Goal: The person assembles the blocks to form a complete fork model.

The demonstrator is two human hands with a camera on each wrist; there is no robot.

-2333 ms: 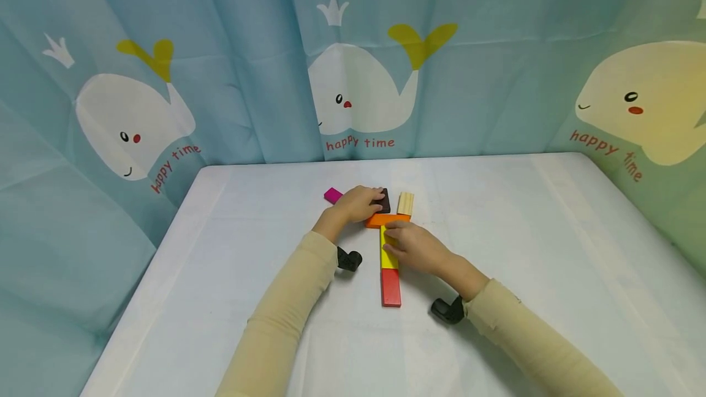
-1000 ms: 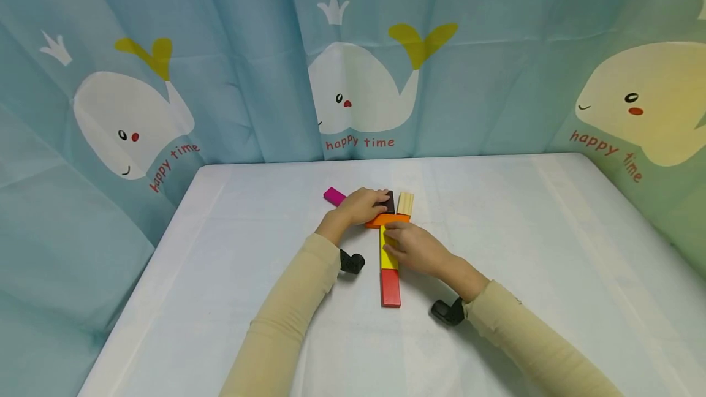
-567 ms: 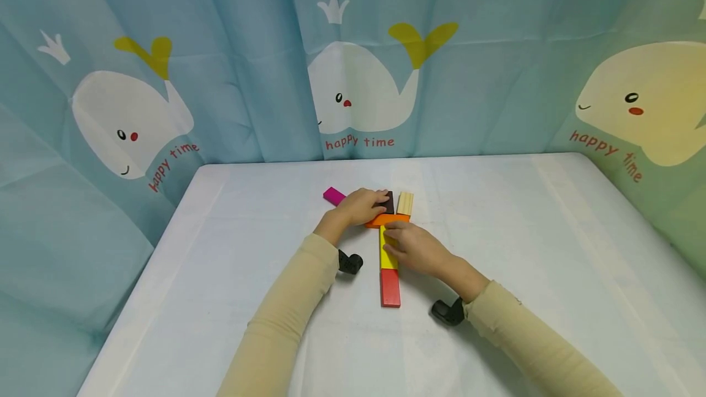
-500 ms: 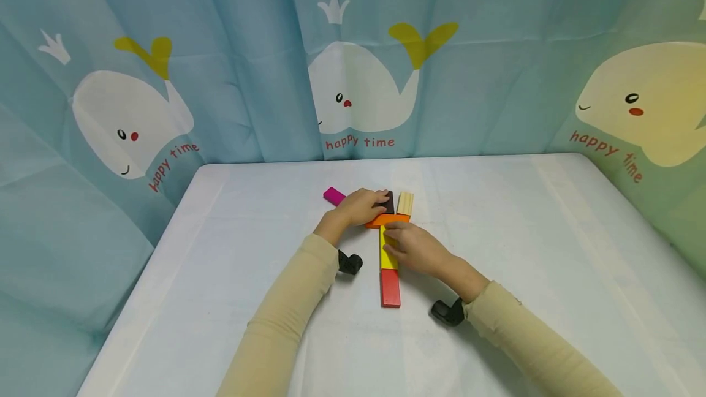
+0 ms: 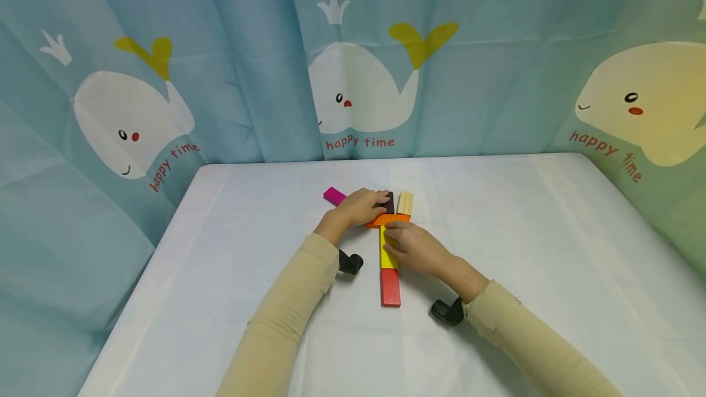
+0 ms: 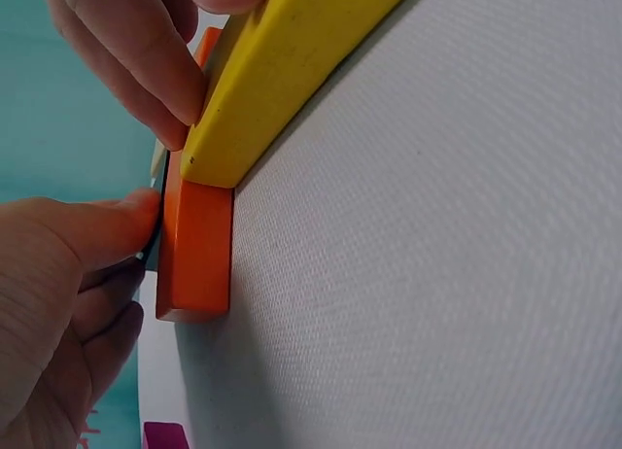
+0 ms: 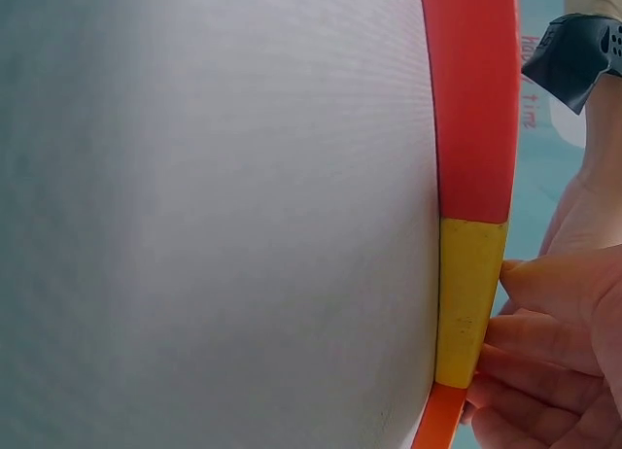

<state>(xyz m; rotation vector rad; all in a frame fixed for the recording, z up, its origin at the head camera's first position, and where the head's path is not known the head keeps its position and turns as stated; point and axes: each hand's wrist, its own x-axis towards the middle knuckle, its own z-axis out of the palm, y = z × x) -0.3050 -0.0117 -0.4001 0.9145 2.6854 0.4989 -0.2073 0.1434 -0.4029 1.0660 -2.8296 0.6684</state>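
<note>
My left hand (image 5: 361,206) pinches a dark block (image 5: 389,202) that stands at the far side of an orange block (image 5: 380,220); in the left wrist view its thumb (image 6: 117,225) presses that dark piece, partly hidden. My right hand (image 5: 416,245) rests with relaxed fingers on a yellow block (image 5: 388,256), thumb and fingertips on its top. The yellow block meets the orange one at its far end and a red block (image 5: 390,288) at its near end, making a line. A pale ridged wooden block (image 5: 405,203) lies beside the dark one, with a narrow gap.
A magenta block (image 5: 334,195) lies at an angle left of my left hand, partly covered by it. All sits on a white-covered table (image 5: 231,250). A blue-green curtain (image 5: 248,66) with whale prints hangs behind and at both sides.
My left hand has slid the dark block slightly to the right, nearer the pale wooden block, and then stayed put. My right hand has kept its place on the yellow block.
</note>
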